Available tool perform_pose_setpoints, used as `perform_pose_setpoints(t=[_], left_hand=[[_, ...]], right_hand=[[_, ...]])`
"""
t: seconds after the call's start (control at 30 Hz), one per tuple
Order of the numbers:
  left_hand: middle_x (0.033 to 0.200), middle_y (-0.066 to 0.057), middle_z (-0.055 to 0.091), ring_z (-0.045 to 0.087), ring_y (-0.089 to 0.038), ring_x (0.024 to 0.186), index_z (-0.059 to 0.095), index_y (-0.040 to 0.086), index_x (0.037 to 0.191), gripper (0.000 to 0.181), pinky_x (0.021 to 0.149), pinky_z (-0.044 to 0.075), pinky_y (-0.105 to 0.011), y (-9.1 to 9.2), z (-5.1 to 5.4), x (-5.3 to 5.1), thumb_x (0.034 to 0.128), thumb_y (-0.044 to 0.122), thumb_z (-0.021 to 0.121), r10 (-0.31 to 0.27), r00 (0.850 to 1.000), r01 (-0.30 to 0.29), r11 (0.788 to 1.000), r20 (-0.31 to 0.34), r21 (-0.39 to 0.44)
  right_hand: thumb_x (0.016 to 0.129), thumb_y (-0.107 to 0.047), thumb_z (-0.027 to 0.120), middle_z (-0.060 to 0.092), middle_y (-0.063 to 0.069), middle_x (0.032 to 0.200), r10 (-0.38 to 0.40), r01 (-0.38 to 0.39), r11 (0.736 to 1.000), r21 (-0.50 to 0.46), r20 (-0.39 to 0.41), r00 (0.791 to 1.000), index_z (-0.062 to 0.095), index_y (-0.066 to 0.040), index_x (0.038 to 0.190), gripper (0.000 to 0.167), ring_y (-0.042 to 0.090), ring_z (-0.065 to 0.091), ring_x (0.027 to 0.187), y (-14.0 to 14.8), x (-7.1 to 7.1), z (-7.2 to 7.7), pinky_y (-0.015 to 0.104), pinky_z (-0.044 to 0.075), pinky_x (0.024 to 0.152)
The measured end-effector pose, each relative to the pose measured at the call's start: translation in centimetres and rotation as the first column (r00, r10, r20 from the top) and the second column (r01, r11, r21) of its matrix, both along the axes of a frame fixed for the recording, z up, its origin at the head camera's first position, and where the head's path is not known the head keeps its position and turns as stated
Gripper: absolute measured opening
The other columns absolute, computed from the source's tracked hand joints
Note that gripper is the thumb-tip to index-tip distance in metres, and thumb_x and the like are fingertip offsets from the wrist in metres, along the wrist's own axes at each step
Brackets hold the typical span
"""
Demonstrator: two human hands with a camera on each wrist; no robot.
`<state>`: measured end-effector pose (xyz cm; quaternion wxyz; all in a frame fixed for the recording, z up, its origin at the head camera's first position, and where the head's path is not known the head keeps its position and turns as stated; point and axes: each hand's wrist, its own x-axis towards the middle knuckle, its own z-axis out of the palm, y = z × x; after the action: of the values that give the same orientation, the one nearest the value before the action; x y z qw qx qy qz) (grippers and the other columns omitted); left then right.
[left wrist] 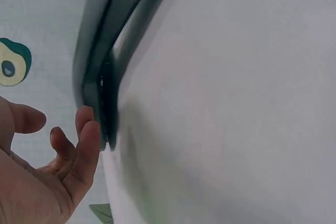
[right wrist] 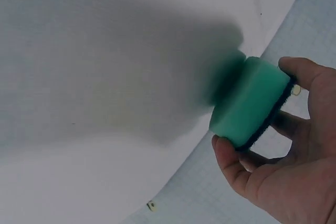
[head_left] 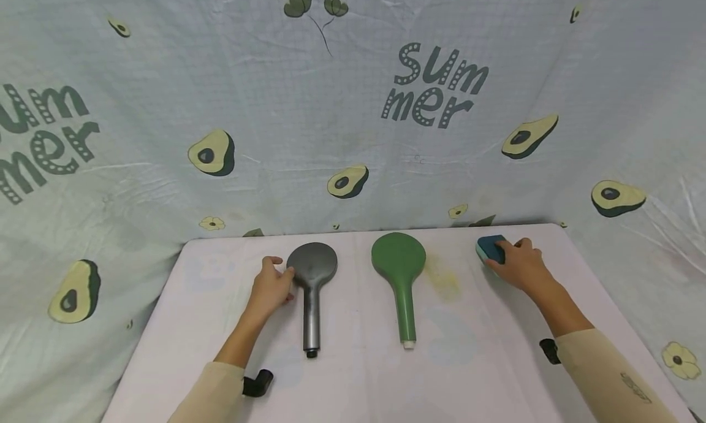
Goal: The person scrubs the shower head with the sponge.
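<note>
A dark grey handheld shower head [head_left: 312,265] lies on the table, its handle toward me. My left hand [head_left: 273,285] is at the left rim of its round head. In the left wrist view, the loosely bent fingers [left wrist: 86,153] touch or nearly touch that rim, and the thumb stands apart. At the table's far right, my right hand [head_left: 521,266] pinches a sponge [head_left: 488,249] between thumb and fingers. The right wrist view shows the sponge's green foam [right wrist: 254,103] and dark scouring side; its foam faces the table, and whether it touches is unclear.
A green handheld shower head [head_left: 399,260] lies between the grey one and the sponge. Yellowish stains [head_left: 448,283] mark the pale tabletop [head_left: 358,374] to its right. A cloth with avocado prints [head_left: 265,104] hangs behind the table's far edge.
</note>
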<state>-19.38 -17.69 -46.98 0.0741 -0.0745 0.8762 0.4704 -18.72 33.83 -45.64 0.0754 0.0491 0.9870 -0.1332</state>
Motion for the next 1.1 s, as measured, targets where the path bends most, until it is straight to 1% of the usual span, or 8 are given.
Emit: perform_pose_setpoints(t=[0.2, 0.33, 0.43, 0.57, 0.7, 0.93, 1.0, 1.1], left_hand=[[0.102, -0.019, 0.065, 0.068, -0.022, 0.074, 0.04, -0.005, 0.142, 0.046, 0.062, 0.051, -0.029, -0.3, 1.7, 0.8, 0.1052, 0.02, 0.052, -0.041, 0.994, 0.036, 0.998, -0.102, -0.05], [0.12, -0.023, 0.063, 0.067, -0.035, 0.101, 0.043, -0.005, 0.141, 0.044, 0.082, 0.056, -0.042, -0.3, 2.7, 1.1, 0.1045, 0.018, 0.052, -0.092, 0.979, 0.07, 0.99, -0.183, -0.121], [0.14, -0.027, 0.056, 0.057, -0.044, 0.129, 0.04, -0.006, 0.146, 0.05, 0.104, 0.05, -0.056, 0.0, 3.1, 1.3, 0.1056, 0.019, 0.054, -0.177, 0.951, 0.124, 0.97, -0.254, -0.211], [0.157, -0.031, 0.039, 0.035, -0.05, 0.148, 0.036, -0.01, 0.151, 0.061, 0.117, 0.035, -0.065, 0.6, 3.6, 1.9, 0.1058, 0.025, 0.058, -0.306, 0.889, 0.153, 0.899, -0.34, -0.41], [0.162, -0.031, 0.032, 0.023, -0.052, 0.153, 0.037, -0.011, 0.152, 0.068, 0.119, 0.026, -0.071, 1.4, 4.4, 2.6, 0.1051, 0.032, 0.06, -0.364, 0.856, 0.121, 0.832, -0.368, -0.542], [0.166, -0.026, 0.026, 0.014, -0.05, 0.156, 0.037, -0.005, 0.156, 0.072, 0.121, 0.018, -0.072, 3.2, 4.6, 3.1, 0.1048, 0.042, 0.059, -0.407, 0.833, 0.113, 0.789, -0.376, -0.603], [0.167, -0.025, 0.027, 0.013, -0.05, 0.156, 0.038, -0.002, 0.156, 0.073, 0.122, 0.017, -0.072, 3.9, 4.1, 2.9, 0.1043, 0.045, 0.058, -0.416, 0.823, 0.11, 0.785, -0.387, -0.609], [0.167, -0.023, 0.027, 0.014, -0.05, 0.156, 0.038, 0.002, 0.157, 0.077, 0.122, 0.018, -0.072, 4.9, 3.2, 2.7, 0.1031, 0.053, 0.056, -0.43, 0.815, 0.114, 0.775, -0.388, -0.621]], right_hand=[[0.098, -0.033, 0.067, 0.032, 0.047, 0.129, 0.017, -0.018, 0.999, -0.035, -0.037, 0.999, 0.039, 0.011, 0.147, 0.072, 0.066, 0.044, 0.11, 0.3, 1.2, -1.4, 0.072, 0.045, 0.089], [0.098, -0.033, 0.069, 0.032, 0.047, 0.13, 0.013, -0.018, 0.997, -0.071, -0.068, 0.998, 0.036, 0.01, 0.15, 0.075, 0.066, 0.043, 0.11, 0.4, 1.6, -2.1, 0.072, 0.046, 0.086], [0.098, -0.035, 0.069, 0.031, 0.048, 0.133, 0.002, -0.009, 0.997, -0.074, -0.091, 0.996, 0.034, 0.006, 0.152, 0.077, 0.068, 0.04, 0.113, 0.3, 1.7, -2.0, 0.073, 0.045, 0.086], [0.098, -0.038, 0.069, 0.032, 0.046, 0.138, 0.015, -0.022, 0.999, -0.035, -0.199, 0.98, 0.036, 0.001, 0.152, 0.074, 0.07, 0.037, 0.119, -0.6, 2.1, -1.2, 0.077, 0.042, 0.088], [0.099, -0.026, 0.069, 0.041, 0.042, 0.138, 0.071, -0.09, 0.995, -0.03, -0.404, 0.912, 0.043, 0.003, 0.147, 0.062, 0.068, 0.043, 0.12, -3.1, 2.9, 0.2, 0.078, 0.041, 0.091], [0.093, -0.015, 0.074, 0.049, 0.035, 0.143, 0.227, -0.25, 0.967, 0.055, -0.632, 0.741, 0.053, 0.004, 0.143, 0.057, 0.056, 0.047, 0.13, -8.3, 3.6, 2.4, 0.072, 0.041, 0.105], [0.093, -0.018, 0.073, 0.049, 0.032, 0.147, 0.262, -0.266, 0.96, 0.092, -0.634, 0.727, 0.054, 0.001, 0.144, 0.058, 0.053, 0.046, 0.136, -9.6, 3.6, 2.3, 0.072, 0.039, 0.108], [0.095, -0.026, 0.07, 0.044, 0.027, 0.155, 0.27, -0.248, 0.961, 0.118, -0.582, 0.767, 0.053, -0.005, 0.148, 0.06, 0.052, 0.039, 0.144, -11.3, 3.6, 1.4, 0.075, 0.035, 0.111]])
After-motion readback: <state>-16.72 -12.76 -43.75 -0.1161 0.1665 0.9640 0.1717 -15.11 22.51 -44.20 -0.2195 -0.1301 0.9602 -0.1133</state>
